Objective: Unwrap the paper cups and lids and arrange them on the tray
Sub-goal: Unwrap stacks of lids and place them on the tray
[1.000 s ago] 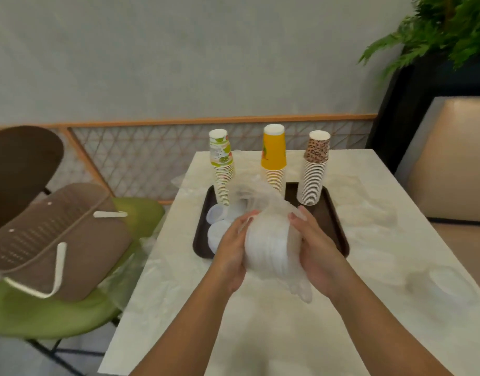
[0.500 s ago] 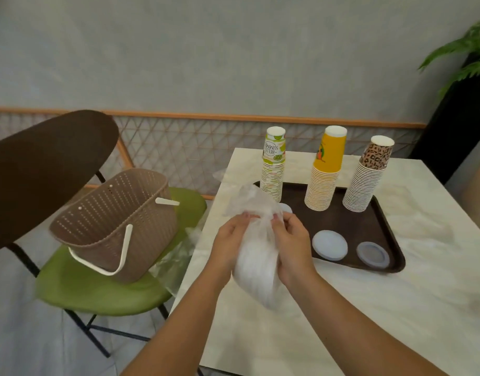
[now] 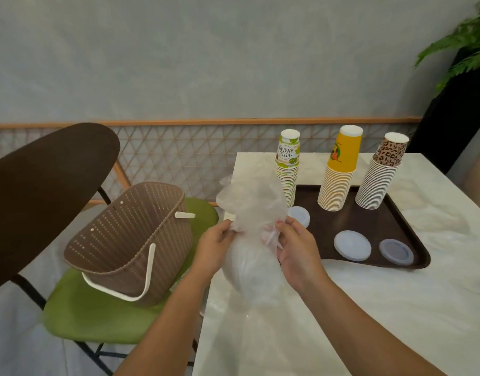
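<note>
A clear plastic bag (image 3: pixel 251 264) holding a stack of white lids hangs over the table's left edge. My left hand (image 3: pixel 215 244) and my right hand (image 3: pixel 295 248) pinch its bunched neck from either side; the loose top of the wrap billows above my fingers. On the brown tray (image 3: pixel 380 221) stand three stacks of inverted paper cups: green-printed (image 3: pixel 287 169), yellow (image 3: pixel 339 172) and leopard-print (image 3: pixel 380 175). Three loose lids lie on the tray: one (image 3: pixel 301 215) partly behind the wrap, a white one (image 3: pixel 352 245) and a greyish one (image 3: pixel 395 251).
The marble table (image 3: pixel 369 308) fills the lower right. To the left, a brown woven basket (image 3: pixel 130 240) with cream handles sits on a green chair seat (image 3: pixel 92 313) with a dark backrest. A lattice fence runs behind, and a dark planter stands far right.
The view has swung left, so the basket and chair show more. My hands moved up from around the lid stack to the bag's neck, and the bag now hangs lower.
</note>
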`<state>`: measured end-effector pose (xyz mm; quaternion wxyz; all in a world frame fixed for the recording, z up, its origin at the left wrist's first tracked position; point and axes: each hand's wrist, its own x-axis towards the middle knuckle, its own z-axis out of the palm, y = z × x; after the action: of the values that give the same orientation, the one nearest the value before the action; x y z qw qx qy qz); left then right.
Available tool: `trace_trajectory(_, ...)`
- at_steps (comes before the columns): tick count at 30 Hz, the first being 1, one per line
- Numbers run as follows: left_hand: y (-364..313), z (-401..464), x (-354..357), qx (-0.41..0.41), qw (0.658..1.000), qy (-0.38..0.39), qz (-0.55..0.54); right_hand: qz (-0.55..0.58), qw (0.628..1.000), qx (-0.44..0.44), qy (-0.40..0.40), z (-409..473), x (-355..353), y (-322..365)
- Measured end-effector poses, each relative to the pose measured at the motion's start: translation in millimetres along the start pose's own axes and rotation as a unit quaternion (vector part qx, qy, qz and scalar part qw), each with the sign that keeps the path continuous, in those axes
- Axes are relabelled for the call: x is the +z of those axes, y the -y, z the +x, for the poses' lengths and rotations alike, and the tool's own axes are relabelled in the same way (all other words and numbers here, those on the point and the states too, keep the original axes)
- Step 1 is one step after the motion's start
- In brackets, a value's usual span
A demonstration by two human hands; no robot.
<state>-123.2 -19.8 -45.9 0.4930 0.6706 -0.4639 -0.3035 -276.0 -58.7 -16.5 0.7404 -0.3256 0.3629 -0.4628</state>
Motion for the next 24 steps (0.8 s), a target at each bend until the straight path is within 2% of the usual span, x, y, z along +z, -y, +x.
trace_trajectory(3, 8.9, 5.8, -8.2, -0.021, 1.000, -0.014, -0.002, 0.035, 0.999, 0.007, 0.004, -1.8, 0.6, -6.3)
trace_trajectory(6, 24.3, 16.1, -10.1, -0.055, 0.994, -0.037, 0.091, -0.020, 0.999, 0.013, 0.022, -1.6, -2.1, -20.4)
trace_trajectory(8, 27.7, 17.2, -9.0, -0.096, 0.990, -0.057, 0.084, -0.069, 0.997, 0.018, 0.029, 1.3, -5.0, -31.7)
trace_trajectory(9, 24.5, 13.0, -8.6, -0.113, 0.992, -0.051, 0.036, -0.087, 0.995, 0.022, 0.031, 2.8, -6.3, -36.8)
trace_trajectory(11, 16.1, 0.8, -6.8, -0.160, 0.978, -0.034, -0.128, -0.108, 0.993, 0.029, 0.037, 4.6, -6.9, -44.5)
trace_trajectory(13, 8.2, -9.9, -7.9, -0.200, 0.932, -0.004, -0.302, -0.127, 0.990, 0.036, 0.049, 3.3, -5.5, -49.4)
trace_trajectory(14, 5.4, -11.0, -8.7, -0.211, 0.914, 0.020, -0.345, -0.140, 0.988, 0.042, 0.057, 2.2, -4.2, -51.0)
trace_trajectory(15, 2.6, -12.7, -9.3, -0.225, 0.911, 0.044, -0.342, -0.149, 0.985, 0.051, 0.065, 1.3, -2.3, -52.0)
trace_trajectory(17, 1.8, -12.3, -4.3, -0.246, 0.936, 0.081, -0.238, -0.139, 0.985, 0.079, 0.071, 1.5, 2.4, -52.1)
trace_trajectory(19, 7.3, -12.6, 2.8, -0.236, 0.964, 0.038, -0.116, -0.129, 0.983, 0.116, 0.058, 3.8, 8.8, -49.9)
trace_trajectory(21, 15.9, -15.1, 7.1, -0.233, 0.964, -0.019, -0.124, -0.193, 0.974, 0.110, 0.047, 8.8, 12.5, -49.6)
trace_trajectory(24, 15.0, -19.4, 6.1, -0.274, 0.935, -0.054, -0.217, -0.288, 0.954, 0.061, 0.049, 13.8, 12.8, -53.4)
